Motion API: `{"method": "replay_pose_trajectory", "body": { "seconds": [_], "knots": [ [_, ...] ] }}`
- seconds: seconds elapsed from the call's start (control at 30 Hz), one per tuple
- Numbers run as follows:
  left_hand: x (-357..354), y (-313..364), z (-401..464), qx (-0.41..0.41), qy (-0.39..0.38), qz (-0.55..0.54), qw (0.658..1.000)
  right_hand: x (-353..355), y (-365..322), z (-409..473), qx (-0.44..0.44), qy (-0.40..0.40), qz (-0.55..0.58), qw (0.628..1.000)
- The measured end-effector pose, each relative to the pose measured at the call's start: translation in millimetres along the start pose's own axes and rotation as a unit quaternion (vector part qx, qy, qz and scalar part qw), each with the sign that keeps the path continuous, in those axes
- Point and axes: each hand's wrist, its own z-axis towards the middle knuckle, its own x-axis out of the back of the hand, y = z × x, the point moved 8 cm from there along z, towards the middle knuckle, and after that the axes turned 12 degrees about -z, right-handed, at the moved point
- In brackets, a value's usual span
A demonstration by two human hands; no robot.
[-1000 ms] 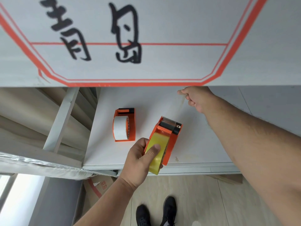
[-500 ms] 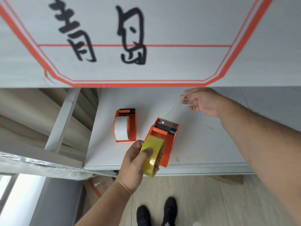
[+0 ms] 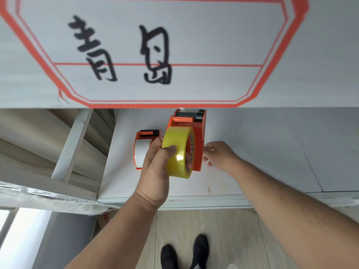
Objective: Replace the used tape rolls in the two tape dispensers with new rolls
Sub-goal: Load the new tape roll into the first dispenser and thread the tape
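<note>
Mid-frame, the left hand point(image 3: 155, 167) grips the yellow tape roll point(image 3: 177, 154) seated in the raised orange dispenser point(image 3: 196, 133), thumb curled over its rim. The right hand point(image 3: 218, 155) hovers just beside it, fingers loosely spread (holding nothing). Left of them, the second dispenser point(image 3: 140, 150) with a white roll point(image 3: 140, 153) sits on the white table point(image 3: 252, 152)

Left hand point(image 3: 155, 164) covers the right part of the white roll point(image 3: 141, 152) and of its small dispenser point(image 3: 144, 146); fingers go behind the yellow roll point(image 3: 179, 152), so the grip there can't be read. Yellow roll hides most of the big dispenser point(image 3: 196, 133) side; its top sits right under the overhead sign point(image 3: 174, 55) edge. Right hand point(image 3: 218, 155) fingertips are blurred, contact with the dispenser unclear. Shoes point(image 3: 184, 253) are cut by the bottom edge.
</note>
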Motion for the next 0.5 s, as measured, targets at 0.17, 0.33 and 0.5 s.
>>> {"method": "replay_pose_trajectory", "body": {
  "seconds": [0.17, 0.33, 0.5],
  "knots": [
    [4.6, -3.1, 15.0, 0.001, 0.050, 0.038, 0.998, -53.4, -2.1, -32.1, 0.021, -0.047, 0.105, 0.993],
    [6.3, -9.6, 17.4, 0.017, 0.075, 0.072, 0.994, -70.3, 7.2, -45.4, 0.000, -0.045, 0.125, 0.991],
    [1.2, -10.8, 11.7, 0.016, 0.083, 0.046, 0.995, -64.8, 13.3, -42.4, -0.030, -0.043, 0.087, 0.995]
  ]
}}
